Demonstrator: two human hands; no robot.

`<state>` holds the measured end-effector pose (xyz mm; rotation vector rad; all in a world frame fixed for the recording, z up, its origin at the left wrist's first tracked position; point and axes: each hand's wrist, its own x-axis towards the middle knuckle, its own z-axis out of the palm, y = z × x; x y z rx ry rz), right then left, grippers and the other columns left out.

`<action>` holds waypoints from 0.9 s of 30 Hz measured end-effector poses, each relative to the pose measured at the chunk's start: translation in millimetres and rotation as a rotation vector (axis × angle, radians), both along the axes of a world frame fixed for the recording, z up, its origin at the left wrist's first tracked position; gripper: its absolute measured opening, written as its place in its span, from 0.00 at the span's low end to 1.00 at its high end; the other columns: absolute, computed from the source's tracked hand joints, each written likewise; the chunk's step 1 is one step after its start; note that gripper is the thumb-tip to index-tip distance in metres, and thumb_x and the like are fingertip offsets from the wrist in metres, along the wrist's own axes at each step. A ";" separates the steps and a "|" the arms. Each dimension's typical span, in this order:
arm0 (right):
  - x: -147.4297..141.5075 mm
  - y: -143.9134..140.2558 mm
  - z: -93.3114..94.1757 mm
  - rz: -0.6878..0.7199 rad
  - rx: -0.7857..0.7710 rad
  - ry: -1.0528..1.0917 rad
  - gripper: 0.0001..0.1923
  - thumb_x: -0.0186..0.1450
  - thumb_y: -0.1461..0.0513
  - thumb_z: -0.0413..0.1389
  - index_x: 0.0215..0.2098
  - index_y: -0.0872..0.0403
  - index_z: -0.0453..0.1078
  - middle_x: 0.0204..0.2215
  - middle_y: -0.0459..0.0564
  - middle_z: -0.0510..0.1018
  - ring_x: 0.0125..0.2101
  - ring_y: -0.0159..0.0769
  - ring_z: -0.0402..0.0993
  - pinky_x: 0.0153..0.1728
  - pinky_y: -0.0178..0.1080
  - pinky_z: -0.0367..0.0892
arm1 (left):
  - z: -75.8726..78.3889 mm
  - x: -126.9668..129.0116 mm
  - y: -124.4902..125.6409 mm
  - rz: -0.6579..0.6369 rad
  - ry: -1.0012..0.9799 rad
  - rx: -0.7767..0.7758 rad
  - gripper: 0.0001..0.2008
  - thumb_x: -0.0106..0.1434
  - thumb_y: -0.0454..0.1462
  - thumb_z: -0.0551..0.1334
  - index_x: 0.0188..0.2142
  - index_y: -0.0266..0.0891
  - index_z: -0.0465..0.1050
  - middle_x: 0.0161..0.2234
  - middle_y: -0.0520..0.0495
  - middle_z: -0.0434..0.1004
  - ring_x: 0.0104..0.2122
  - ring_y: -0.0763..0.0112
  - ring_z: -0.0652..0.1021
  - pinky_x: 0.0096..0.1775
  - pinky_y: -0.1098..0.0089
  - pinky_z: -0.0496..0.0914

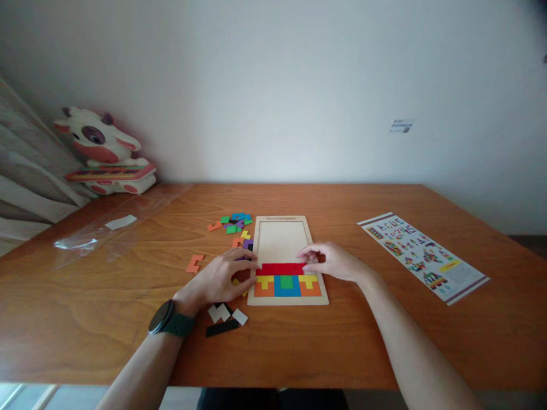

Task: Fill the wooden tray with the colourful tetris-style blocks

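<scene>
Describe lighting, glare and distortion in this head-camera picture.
Head view: soft, even light; faint shadows under the left hand and right hand; mild glare on the clear plastic sheet; wide-angle bend of the brown wooden table edges; dark vignette in the top right corner.

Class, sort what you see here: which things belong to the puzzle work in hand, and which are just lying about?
In use: puzzle tray, red piece, loose coloured pieces, left hand, right hand.

Lying about: cow toy, plastic sleeve, printed leaflet.

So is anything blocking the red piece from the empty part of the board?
Nothing visible does. The red piece lies in the board between both hands, left hand and right hand, with bare board beyond it.
</scene>
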<state>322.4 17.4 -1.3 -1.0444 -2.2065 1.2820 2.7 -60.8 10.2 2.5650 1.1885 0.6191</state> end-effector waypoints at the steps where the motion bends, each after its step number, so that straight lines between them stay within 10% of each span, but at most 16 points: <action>1: -0.6 -0.3 0.6 -0.003 0.000 0.003 0.16 0.60 0.55 0.64 0.44 0.53 0.79 0.36 0.50 0.82 0.36 0.37 0.74 0.40 0.40 0.69 | -0.2 0.1 0.4 -0.001 -0.004 0.013 0.13 0.67 0.39 0.61 0.50 0.45 0.78 0.51 0.43 0.76 0.50 0.62 0.77 0.53 0.63 0.74; 11: -2.2 5.7 0.2 -0.302 0.206 0.118 0.19 0.68 0.48 0.54 0.42 0.52 0.77 0.33 0.50 0.81 0.35 0.40 0.76 0.37 0.41 0.68 | -6.0 -24.9 9.0 0.182 0.124 0.125 0.12 0.70 0.40 0.57 0.48 0.44 0.77 0.47 0.44 0.79 0.47 0.61 0.78 0.50 0.61 0.74; 27: -4.6 2.3 3.2 -0.306 0.220 0.135 0.18 0.68 0.49 0.54 0.39 0.53 0.76 0.34 0.51 0.81 0.35 0.40 0.76 0.38 0.41 0.69 | -4.9 -33.1 8.5 0.179 0.078 0.044 0.13 0.70 0.44 0.58 0.47 0.44 0.78 0.45 0.46 0.83 0.45 0.63 0.81 0.49 0.65 0.75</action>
